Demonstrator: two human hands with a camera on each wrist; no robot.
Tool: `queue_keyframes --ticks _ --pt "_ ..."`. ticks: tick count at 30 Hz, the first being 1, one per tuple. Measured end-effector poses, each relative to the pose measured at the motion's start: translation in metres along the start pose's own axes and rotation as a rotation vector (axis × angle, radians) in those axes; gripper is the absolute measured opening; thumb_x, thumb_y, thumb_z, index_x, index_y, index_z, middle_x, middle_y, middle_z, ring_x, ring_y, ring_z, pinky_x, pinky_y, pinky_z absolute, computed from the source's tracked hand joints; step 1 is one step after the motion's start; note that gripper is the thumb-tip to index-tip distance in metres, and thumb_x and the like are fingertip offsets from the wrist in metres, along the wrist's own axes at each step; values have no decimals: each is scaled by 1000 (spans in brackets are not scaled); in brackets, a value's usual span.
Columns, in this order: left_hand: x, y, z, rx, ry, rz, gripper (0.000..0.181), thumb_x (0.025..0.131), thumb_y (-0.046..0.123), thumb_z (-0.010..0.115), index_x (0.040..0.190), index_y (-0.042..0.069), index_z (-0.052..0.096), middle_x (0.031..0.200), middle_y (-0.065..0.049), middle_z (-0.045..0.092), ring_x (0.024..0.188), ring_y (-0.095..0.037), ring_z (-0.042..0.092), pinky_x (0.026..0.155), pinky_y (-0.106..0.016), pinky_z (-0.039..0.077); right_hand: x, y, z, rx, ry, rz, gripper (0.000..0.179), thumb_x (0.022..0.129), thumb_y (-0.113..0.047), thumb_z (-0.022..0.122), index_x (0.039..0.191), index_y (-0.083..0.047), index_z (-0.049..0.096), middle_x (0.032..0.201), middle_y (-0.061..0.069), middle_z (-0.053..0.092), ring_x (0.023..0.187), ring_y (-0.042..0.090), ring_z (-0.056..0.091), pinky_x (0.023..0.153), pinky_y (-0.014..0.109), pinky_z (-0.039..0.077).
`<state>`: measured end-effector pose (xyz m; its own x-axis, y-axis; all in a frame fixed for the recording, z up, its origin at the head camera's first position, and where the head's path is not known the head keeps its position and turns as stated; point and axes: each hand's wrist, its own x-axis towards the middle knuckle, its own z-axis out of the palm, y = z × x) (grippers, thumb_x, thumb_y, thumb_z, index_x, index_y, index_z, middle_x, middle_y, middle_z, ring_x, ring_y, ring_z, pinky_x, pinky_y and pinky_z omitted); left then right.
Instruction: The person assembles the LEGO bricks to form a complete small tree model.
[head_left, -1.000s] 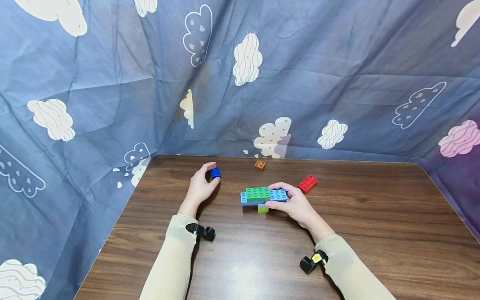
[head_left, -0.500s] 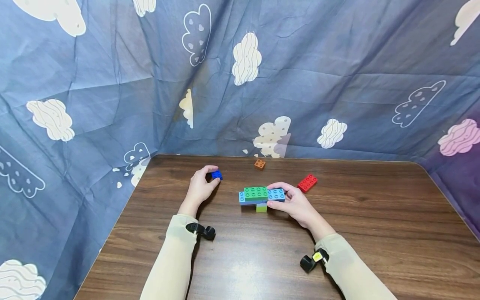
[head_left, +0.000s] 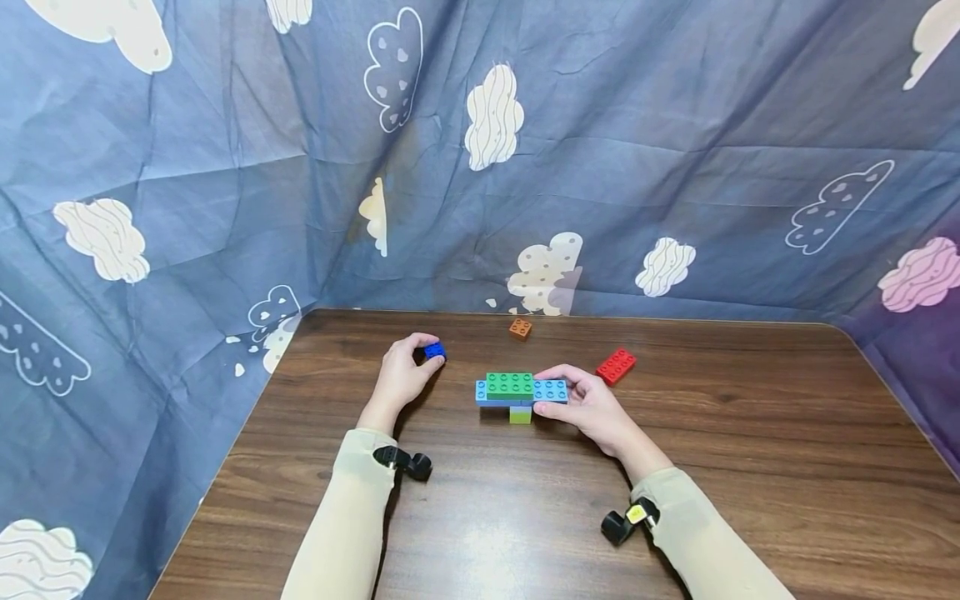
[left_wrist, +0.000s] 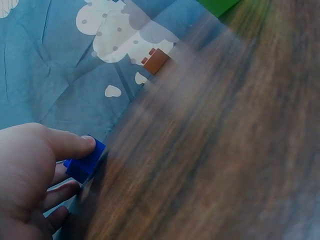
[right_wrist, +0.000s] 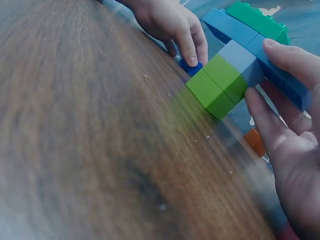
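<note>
Head view: one red brick [head_left: 616, 366], one orange brick [head_left: 520, 328].

You are working on a table [head_left: 750, 433] of dark wood-grain finish, smooth and slightly glossy, with light gleaming off it just below your wrists. Your left hand [head_left: 401, 375] is pinching a small dark blue brick [head_left: 434, 351] of smooth, shiny plastic. Your right hand [head_left: 592, 404] is gripping a brick assembly [head_left: 517, 392] of the same glossy studded plastic in blue and green. Beyond your right hand a red brick [head_left: 616, 366] is lying, plastic too. Matt, creased cloth [head_left: 600, 167] is hanging behind both hands.
</note>
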<state>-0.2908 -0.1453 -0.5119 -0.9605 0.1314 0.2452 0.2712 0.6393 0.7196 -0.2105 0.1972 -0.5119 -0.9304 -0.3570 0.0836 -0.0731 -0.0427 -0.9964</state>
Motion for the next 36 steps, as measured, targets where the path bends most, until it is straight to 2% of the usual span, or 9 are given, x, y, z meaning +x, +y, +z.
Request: queue_keyframes --ticks 7,11,17,22,28,36 --pt "0 4 -1 -72 25 -6 34 99 16 82 131 5 74 126 -16 76 122 -36 69 108 -54 51 -1 0 -2 -20 23 -4 50 90 1 88 134 5 66 128 13 68 104 17 74 89 29 62" --pt "-1 11 -1 -153 45 -12 33 100 18 82 130 7 74 120 -14 77 112 -32 72 99 -50 57 -1 0 -3 -14 17 -27 49 90 4 87 133 7 66 125 11 70 103 16 74 88 29 63" --pt "0 31 -5 -282 77 18 31 99 17 83 128 8 76 112 -11 77 99 -26 71 85 -36 57 -2 0 -3 -8 11 -51 48 89 6 86 133 8 66 121 10 72 101 15 75 87 29 63" --pt "-1 53 -6 -374 94 76 31 97 13 85 127 6 77 107 -13 77 92 -22 68 79 -27 54 -2 1 -4 -35 15 -53 49 88 5 88 133 6 67 121 11 72 100 16 76 86 30 63" --pt "-6 82 -1 -413 56 176 33 95 12 86 126 7 76 103 -12 76 85 -21 65 76 -28 54 -1 1 -4 -61 22 -40 49 88 4 89 132 4 69 122 14 72 99 18 76 86 31 64" --pt "-18 116 13 -377 -63 291 34 98 18 85 129 10 74 113 -4 78 97 -19 70 86 -35 58 -1 -1 -4 -75 31 -37 46 89 2 89 131 4 70 118 13 74 96 19 77 85 31 64"
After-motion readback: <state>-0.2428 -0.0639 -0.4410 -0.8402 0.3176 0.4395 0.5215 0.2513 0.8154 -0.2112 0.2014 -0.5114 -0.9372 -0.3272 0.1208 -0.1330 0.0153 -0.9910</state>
